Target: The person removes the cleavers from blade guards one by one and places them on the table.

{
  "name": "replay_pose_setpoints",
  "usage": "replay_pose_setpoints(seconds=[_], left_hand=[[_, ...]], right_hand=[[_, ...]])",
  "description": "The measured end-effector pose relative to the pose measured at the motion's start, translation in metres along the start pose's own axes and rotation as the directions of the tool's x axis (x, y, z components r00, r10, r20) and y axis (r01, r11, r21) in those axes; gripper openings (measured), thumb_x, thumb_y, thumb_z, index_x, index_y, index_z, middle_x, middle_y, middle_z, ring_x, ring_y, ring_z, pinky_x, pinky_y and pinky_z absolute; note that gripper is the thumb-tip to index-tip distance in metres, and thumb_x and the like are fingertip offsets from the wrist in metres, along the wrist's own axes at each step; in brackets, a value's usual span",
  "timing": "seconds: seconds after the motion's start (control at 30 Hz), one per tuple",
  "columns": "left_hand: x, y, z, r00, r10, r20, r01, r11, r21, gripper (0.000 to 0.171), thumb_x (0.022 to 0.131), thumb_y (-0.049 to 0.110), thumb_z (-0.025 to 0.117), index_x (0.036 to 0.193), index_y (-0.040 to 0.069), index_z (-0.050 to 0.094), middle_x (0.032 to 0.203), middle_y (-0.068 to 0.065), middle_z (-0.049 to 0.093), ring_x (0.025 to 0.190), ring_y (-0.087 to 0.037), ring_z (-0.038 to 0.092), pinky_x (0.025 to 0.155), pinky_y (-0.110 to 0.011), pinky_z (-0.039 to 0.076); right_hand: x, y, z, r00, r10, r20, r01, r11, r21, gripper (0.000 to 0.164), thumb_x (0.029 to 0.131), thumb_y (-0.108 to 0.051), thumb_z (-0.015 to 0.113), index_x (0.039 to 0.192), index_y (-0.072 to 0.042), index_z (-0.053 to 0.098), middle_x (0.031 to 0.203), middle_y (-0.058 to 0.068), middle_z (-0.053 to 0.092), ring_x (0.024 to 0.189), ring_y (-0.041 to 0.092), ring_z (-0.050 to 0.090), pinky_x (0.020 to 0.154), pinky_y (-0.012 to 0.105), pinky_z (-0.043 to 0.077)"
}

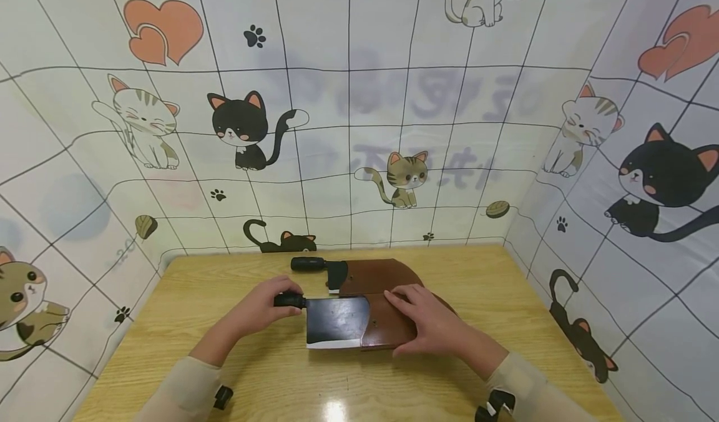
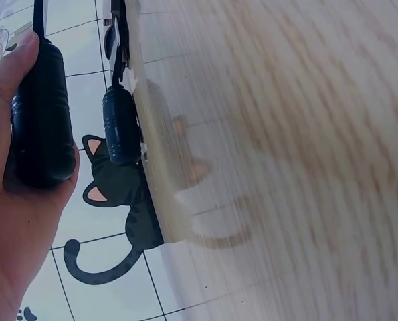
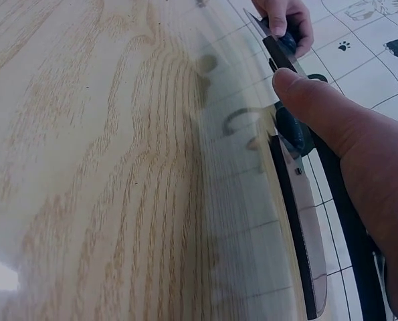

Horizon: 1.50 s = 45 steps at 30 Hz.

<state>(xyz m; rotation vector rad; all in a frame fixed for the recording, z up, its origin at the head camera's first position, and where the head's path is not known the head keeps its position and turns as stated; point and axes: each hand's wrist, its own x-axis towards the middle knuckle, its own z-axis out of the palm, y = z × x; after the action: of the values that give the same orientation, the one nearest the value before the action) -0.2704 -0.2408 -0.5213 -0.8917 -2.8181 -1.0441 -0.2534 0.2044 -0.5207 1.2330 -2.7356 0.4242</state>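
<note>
A cleaver [image 1: 335, 322] with a dark, broad blade and pale cutting edge is partly inside a brown leather sheath [image 1: 386, 331]. My left hand [image 1: 269, 303] holds its black handle [image 2: 43, 117]; the left wrist view shows the handle's rounded end against the palm. From the other side my right hand [image 1: 431, 322] grips the sheath, thumb toward the near edge and fingers over the far edge. Just behind lies a second cleaver [image 1: 337, 274], mostly covered by its own brown sheath [image 1: 376, 272], its black handle [image 1: 308, 264] pointing left.
Both cleavers are over a light wooden table [image 1: 224, 378], glossy enough to reflect a bright spot near the front. White sheeting [image 1: 348, 97] with a grid and cartoon cats hangs behind the table and along both sides.
</note>
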Motion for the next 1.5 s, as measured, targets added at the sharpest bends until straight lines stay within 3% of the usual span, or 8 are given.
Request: replay_pose_setpoints(seconds=[0.37,0.57,1.0,1.23,1.5], left_hand=[[-0.004,-0.001,0.002,1.000,0.000,-0.006,0.000,0.996,0.089,0.031,0.103,0.027,0.083,0.130,0.014,0.074,0.122,0.007,0.070,0.108,-0.018,0.066,0.094,-0.049,0.055],[-0.007,-0.003,0.002,1.000,-0.001,0.000,0.001,0.996,0.088,0.030,0.104,0.025,0.082,0.129,0.013,0.074,0.119,0.010,0.069,0.107,-0.017,0.065,0.093,-0.049,0.055],[-0.010,-0.003,0.001,0.998,-0.056,0.017,0.055,0.998,0.042,0.024,0.102,0.024,0.084,0.124,0.024,0.072,0.117,0.011,0.067,0.105,-0.015,0.063,0.092,-0.046,0.055],[-0.014,-0.008,0.000,1.000,-0.020,0.005,0.020,0.999,0.036,0.023,0.103,0.027,0.082,0.123,0.023,0.072,0.117,0.009,0.068,0.104,-0.015,0.064,0.090,-0.046,0.055],[-0.015,-0.011,0.001,0.999,-0.042,0.019,0.041,0.999,0.029,0.025,0.102,0.024,0.084,0.123,0.027,0.070,0.116,0.012,0.066,0.104,-0.014,0.063,0.093,-0.046,0.055]], right_hand=[[-0.004,0.000,0.003,1.000,0.006,0.027,-0.006,1.000,-0.005,0.121,0.078,-0.074,0.091,0.170,-0.011,0.045,0.160,0.007,0.049,0.146,0.029,0.047,0.116,0.057,0.046],[-0.007,0.002,0.004,0.999,0.016,0.042,-0.017,1.000,0.004,0.121,0.078,-0.075,0.090,0.171,-0.013,0.044,0.161,0.006,0.049,0.146,0.028,0.046,0.116,0.056,0.046],[-0.010,0.005,0.003,0.998,0.018,0.062,-0.019,1.000,0.015,0.118,0.082,-0.077,0.085,0.171,-0.013,0.043,0.164,0.007,0.046,0.149,0.030,0.045,0.117,0.059,0.044],[-0.013,0.008,0.005,0.998,0.030,0.054,-0.032,0.999,0.030,0.116,0.083,-0.075,0.086,0.171,-0.013,0.043,0.164,0.008,0.047,0.150,0.032,0.045,0.117,0.059,0.045],[-0.014,0.009,0.004,0.996,0.049,0.073,-0.052,0.998,0.037,0.117,0.083,-0.075,0.086,0.172,-0.014,0.042,0.166,0.009,0.046,0.151,0.033,0.044,0.118,0.059,0.044]])
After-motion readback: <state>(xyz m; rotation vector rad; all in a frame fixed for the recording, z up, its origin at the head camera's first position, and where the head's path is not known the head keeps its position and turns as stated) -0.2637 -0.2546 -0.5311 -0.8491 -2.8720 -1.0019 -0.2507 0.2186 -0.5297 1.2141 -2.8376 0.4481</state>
